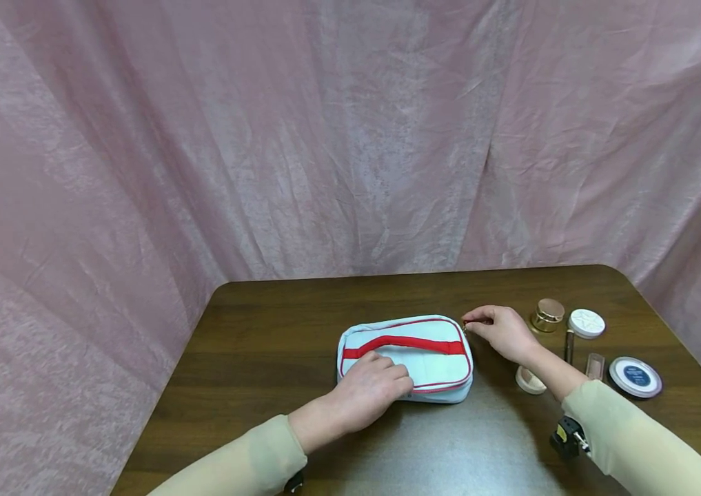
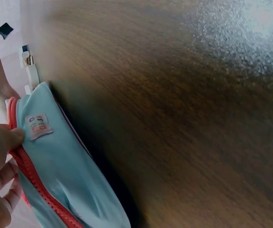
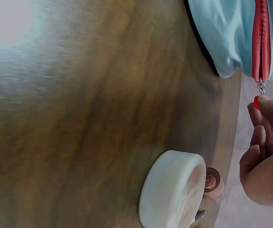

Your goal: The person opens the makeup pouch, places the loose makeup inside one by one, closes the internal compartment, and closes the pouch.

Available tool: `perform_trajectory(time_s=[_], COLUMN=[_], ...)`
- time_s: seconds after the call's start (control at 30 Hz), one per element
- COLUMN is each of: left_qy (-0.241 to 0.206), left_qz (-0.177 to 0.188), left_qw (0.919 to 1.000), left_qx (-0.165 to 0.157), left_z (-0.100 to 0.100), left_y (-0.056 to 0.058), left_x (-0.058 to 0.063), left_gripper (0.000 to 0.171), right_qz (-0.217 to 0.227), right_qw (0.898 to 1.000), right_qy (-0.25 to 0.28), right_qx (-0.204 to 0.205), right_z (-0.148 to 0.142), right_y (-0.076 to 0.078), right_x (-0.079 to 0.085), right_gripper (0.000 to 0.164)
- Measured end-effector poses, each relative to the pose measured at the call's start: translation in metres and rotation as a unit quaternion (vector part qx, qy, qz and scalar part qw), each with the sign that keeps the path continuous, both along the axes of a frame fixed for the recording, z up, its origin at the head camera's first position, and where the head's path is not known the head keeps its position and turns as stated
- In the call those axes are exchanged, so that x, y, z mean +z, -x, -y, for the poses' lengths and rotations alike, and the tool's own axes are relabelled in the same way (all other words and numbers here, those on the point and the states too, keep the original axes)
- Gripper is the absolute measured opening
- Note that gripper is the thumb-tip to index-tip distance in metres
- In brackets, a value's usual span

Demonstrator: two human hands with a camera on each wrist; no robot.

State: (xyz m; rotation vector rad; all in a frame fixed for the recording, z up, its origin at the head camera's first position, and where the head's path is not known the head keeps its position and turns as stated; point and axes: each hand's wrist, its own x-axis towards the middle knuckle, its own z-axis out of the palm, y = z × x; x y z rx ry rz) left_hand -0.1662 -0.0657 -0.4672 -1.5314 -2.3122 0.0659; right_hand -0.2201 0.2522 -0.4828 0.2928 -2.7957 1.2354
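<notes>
A pale blue cosmetic bag point(image 1: 431, 375) with red piping and a red strap handle point(image 1: 412, 342) lies on the wooden table. My left hand point(image 1: 375, 386) grips its near edge; in the left wrist view the thumb point(image 2: 14, 137) presses beside the red zipper point(image 2: 34, 175), near a small printed label point(image 2: 39, 126). At the bag's right end, my right hand point(image 1: 505, 334) pinches the zipper pull point(image 3: 261, 88) between thumb and finger. The pull hangs on metal links at the zipper's end, partly hidden by the fingertips.
Right of the bag stand a gold-lidded jar point(image 1: 549, 311), a white round case point(image 1: 586, 323), a dark slim tube point(image 1: 569, 346), a small clear rectangular item point(image 1: 595, 366) and a blue-labelled compact point(image 1: 637, 376). Another white round case point(image 1: 527, 382) lies partly under my right forearm. Pink curtain point(image 1: 350, 138) hangs behind.
</notes>
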Motion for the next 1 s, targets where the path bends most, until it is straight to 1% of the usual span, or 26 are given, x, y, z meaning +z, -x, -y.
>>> perform_trajectory(time_s=[0.1,0.23,0.37,0.53,0.67,0.87,1.0], left_qy=[0.001,0.005,0.012,0.014,0.011,0.015,0.018], left_qz=[0.001,0.009,0.017,0.026,0.03,0.046,0.054], left_qw=[0.9999,0.9995,0.9989,0.9972,0.9957,0.9928,0.9918], left_qx=[-0.016,-0.029,-0.041,-0.069,-0.087,-0.109,-0.115], left_z=[0.0,0.0,0.0,0.0,-0.001,-0.002,-0.003], left_y=[0.0,0.001,0.004,0.007,0.009,0.013,0.014], left_x=[0.0,0.0,0.001,0.001,0.0,-0.001,-0.001], left_gripper=[0.012,0.011,0.009,0.01,0.012,0.013,0.014], right_qz=[0.007,0.029,0.057,0.085,0.097,0.111,0.121], right_qw=[1.0,0.998,0.995,0.989,0.985,0.979,0.975], right_qy=[-0.001,0.01,0.017,0.021,0.021,0.003,0.004], right_qx=[0.017,0.05,0.083,0.12,0.143,0.173,0.185], right_z=[0.0,0.0,-0.001,0.001,0.006,0.016,0.023], right_y=[0.009,0.022,0.035,0.048,0.056,0.063,0.067], right_x=[-0.001,-0.001,-0.003,0.001,0.004,0.008,0.012], right_gripper=[0.018,0.018,0.019,0.02,0.021,0.02,0.021])
